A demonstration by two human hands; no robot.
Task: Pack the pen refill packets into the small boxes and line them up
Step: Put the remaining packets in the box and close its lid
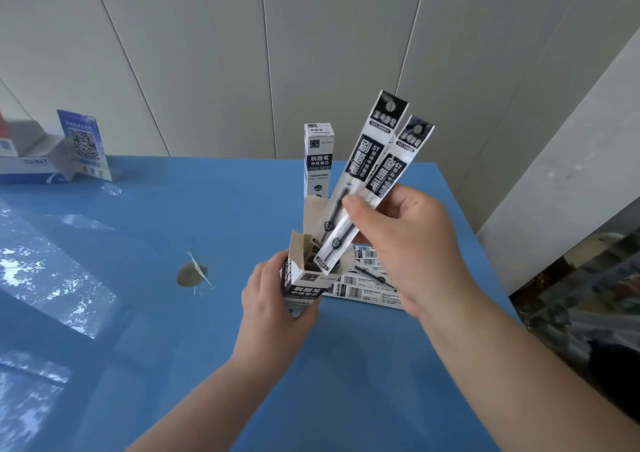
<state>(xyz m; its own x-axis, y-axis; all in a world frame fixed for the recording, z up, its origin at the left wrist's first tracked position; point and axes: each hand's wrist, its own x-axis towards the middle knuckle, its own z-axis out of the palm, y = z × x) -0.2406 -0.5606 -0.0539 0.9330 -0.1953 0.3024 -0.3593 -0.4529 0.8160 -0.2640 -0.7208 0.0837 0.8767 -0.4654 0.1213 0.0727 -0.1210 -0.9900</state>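
Refill packets (372,174), two of them, are long narrow sleeves printed black and white with Chinese lettering and a hang hole at the top; dark refills with "0.5" dots show through their clear lower halves. The right hand (408,244) pinches both together, thumb across the front and fingers curled behind, holding them tilted so the lower end of the front one sits at the mouth of the open box (304,278). This box is a slim white-and-black carton with brown inner flaps standing up; the left hand (273,299) wraps round its lower part, above the blue table (207,347).

A closed box (318,157) of the same print stands upright near the table's far edge. More packets (363,285) lie flat, barcode side up, under the right hand, which covers much of them, so their count cannot be told. What already sits inside the open box is hard to make out. A QR-code card (85,143) leans at far left beside a carton (27,161) cut off by the frame.
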